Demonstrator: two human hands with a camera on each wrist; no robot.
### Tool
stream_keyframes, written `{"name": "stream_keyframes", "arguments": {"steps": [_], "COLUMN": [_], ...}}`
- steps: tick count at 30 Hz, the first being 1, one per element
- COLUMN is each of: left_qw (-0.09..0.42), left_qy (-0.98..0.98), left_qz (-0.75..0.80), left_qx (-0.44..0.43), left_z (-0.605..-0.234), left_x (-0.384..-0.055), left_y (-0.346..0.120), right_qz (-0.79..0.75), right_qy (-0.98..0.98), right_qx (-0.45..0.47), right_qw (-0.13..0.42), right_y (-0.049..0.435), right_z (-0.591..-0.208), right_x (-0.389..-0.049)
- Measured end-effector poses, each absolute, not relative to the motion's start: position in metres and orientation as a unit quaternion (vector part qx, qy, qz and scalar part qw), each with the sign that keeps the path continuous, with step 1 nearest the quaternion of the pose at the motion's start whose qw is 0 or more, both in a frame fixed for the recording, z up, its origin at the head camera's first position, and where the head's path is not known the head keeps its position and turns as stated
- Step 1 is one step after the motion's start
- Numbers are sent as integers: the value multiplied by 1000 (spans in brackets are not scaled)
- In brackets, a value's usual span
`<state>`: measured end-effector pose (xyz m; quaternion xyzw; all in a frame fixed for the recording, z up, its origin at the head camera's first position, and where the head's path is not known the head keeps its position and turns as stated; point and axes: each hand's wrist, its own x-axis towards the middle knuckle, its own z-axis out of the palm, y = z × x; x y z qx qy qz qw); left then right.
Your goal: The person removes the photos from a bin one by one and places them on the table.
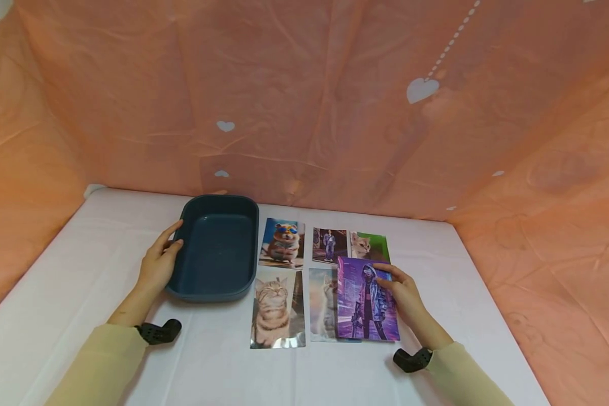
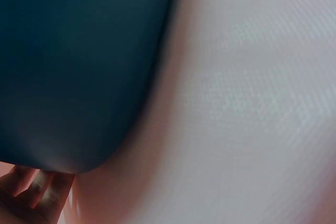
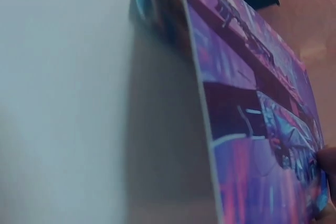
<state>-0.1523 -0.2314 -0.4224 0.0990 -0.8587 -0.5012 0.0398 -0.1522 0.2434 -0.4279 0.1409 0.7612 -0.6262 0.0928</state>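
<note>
A dark blue rectangular tray (image 1: 213, 254) is at the left, with nothing inside. My left hand (image 1: 158, 264) grips its left side; the left wrist view shows the fingers (image 2: 55, 192) against the tray's edge. At the right, my right hand (image 1: 403, 293) pinches a purple picture card (image 1: 367, 299) of a hooded figure by its right edge. In the right wrist view the card (image 3: 257, 129) stands tilted, its near edge raised off the table. It overlaps a pale kitten card (image 1: 322, 304) and the lower part of a green-backed kitten card (image 1: 375, 242).
Beside the tray lie a card of a hamster in sunglasses (image 1: 284, 243) and a smiling cat card (image 1: 274, 310). A card with a standing person (image 1: 330, 246) lies right of the hamster. Orange cloth (image 1: 304, 113) with hearts walls the white table (image 1: 218, 361).
</note>
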Motion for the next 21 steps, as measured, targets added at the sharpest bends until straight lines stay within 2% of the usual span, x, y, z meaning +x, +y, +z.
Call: {"name": "stream_keyframes", "arguments": {"steps": [11, 21], "left_qw": [39, 43], "left_qy": [-856, -856], "left_qz": [-506, -505], "left_qx": [101, 100], "left_z": [-423, -425], "left_x": [-153, -154], "left_y": [-231, -231], "right_qz": [-599, -566], "right_qy": [782, 811], "right_qx": [141, 126], "right_qw": [99, 80], "right_y": [277, 290], "right_z": [-430, -434], "right_x": [-142, -136]}}
